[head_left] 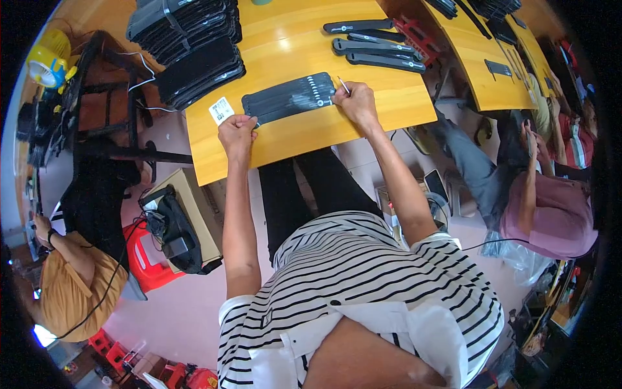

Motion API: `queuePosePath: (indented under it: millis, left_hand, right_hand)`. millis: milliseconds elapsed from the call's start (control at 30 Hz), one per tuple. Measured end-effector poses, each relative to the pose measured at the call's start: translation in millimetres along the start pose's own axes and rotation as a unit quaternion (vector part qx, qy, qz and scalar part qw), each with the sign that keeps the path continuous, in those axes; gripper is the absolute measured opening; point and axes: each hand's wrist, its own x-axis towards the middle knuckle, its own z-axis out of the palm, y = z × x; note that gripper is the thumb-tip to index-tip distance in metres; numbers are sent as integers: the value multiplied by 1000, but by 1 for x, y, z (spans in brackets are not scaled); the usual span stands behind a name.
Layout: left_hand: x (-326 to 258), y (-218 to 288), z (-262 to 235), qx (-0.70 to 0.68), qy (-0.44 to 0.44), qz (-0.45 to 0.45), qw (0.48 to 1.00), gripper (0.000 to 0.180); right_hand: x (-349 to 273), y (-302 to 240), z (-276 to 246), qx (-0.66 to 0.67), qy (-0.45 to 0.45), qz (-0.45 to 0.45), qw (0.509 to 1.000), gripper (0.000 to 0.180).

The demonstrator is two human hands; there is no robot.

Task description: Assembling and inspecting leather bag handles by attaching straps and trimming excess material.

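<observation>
Two ends of one black panel (275,104), a hand at each

The panel lies flat on the yellow table (278,58), near the front edge and between the two hands, its right end set slightly farther from the person. It shows dark strips side by side, a pale sheen toward the right and a column of white marks at that end.

The left hand (238,131) is mostly closed at the near left corner, thumb and fingers drawn together; I cannot tell whether they grip the panel. The right hand (356,104) is curled round a thin tool (343,84) that points up and away, its fingertips at the panel's right end.

A white label (221,110) lies just beyond the left hand. Farther off on the left stand a banded stack (184,29) and a lower stack (201,76), both black. Loose strips (372,48) lie beyond the right hand, near a red rack (416,40).

To the left, on the floor side, a black bag (181,230) rests on a carton (206,220). Co-workers sit on either side: one in orange (84,288), one in pink (551,217).
</observation>
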Motion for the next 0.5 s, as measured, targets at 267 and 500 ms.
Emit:
queuePosePath:
  millis: [267, 500]
  left_hand:
    - [0, 3, 1, 37, 9, -1, 999, 13]
    - [-1, 8, 1, 50, 6, -3, 999, 15]
  right_hand:
    - [1, 5, 4, -6, 26, -27, 999, 13]
    - [1, 1, 2, -25, 9, 10, 1000, 11]
